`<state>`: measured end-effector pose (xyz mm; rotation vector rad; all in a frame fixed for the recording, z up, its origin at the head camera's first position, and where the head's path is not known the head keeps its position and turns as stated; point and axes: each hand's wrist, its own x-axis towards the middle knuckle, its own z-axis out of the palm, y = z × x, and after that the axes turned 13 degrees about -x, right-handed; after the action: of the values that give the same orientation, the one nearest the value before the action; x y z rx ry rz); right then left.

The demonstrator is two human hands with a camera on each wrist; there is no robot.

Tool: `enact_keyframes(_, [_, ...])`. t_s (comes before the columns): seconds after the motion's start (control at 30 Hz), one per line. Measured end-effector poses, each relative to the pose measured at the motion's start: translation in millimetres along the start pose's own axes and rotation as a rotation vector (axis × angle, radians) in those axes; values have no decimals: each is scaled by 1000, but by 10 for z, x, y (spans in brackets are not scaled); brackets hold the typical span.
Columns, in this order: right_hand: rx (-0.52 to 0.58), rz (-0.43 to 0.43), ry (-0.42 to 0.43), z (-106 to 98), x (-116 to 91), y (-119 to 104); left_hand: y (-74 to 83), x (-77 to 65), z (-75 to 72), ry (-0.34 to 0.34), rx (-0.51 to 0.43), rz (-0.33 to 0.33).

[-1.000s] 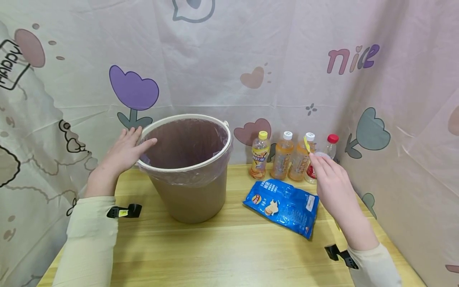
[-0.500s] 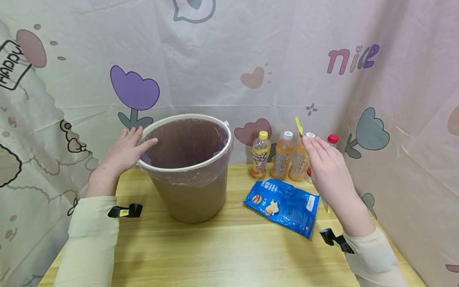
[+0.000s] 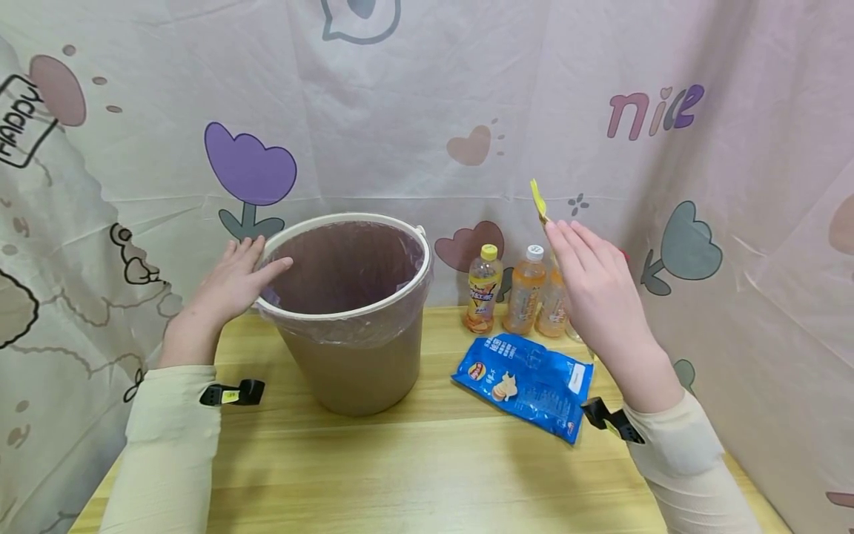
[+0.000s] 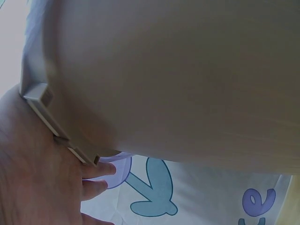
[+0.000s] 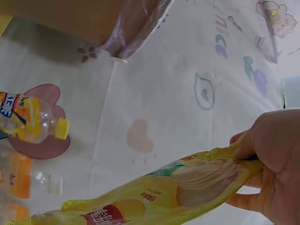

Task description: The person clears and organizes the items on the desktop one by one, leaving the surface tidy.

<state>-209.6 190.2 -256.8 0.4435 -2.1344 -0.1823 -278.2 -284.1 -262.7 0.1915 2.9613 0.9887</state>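
Observation:
A brown waste bin (image 3: 353, 371) with a cream rim and a clear plastic liner stands left of centre on the table. My left hand (image 3: 227, 285) rests on its left rim, fingers extended outside and thumb stretched over the edge. In the right wrist view, my right hand (image 5: 276, 164) pinches one end of a flattened yellow chip bag (image 5: 154, 192), which hangs down. From the head camera, only a yellow tip shows above that hand, the rest being mostly hidden behind it. The hand is raised over the right side of the table.
A blue chip bag (image 3: 527, 382) lies flat right of the bin. Behind it stand a yellow-capped bottle (image 3: 483, 289), a white-capped bottle (image 3: 525, 289) and another orange bottle (image 3: 552, 304) partly covered by my right hand. A patterned cloth (image 3: 373, 111) hangs behind the table.
My right hand has risen and moved left with the yellow chip bag, now covering more of the right-hand bottles. The left hand and bin stay put.

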Motion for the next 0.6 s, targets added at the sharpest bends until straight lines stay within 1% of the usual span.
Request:
enact_keyframes(0.2, [38, -11, 61, 5, 167, -68, -2, 4, 5, -3, 5, -1])
enact_keyframes(0.6, [39, -57, 205, 68, 492, -223, -7, 1, 4, 0, 2, -3])
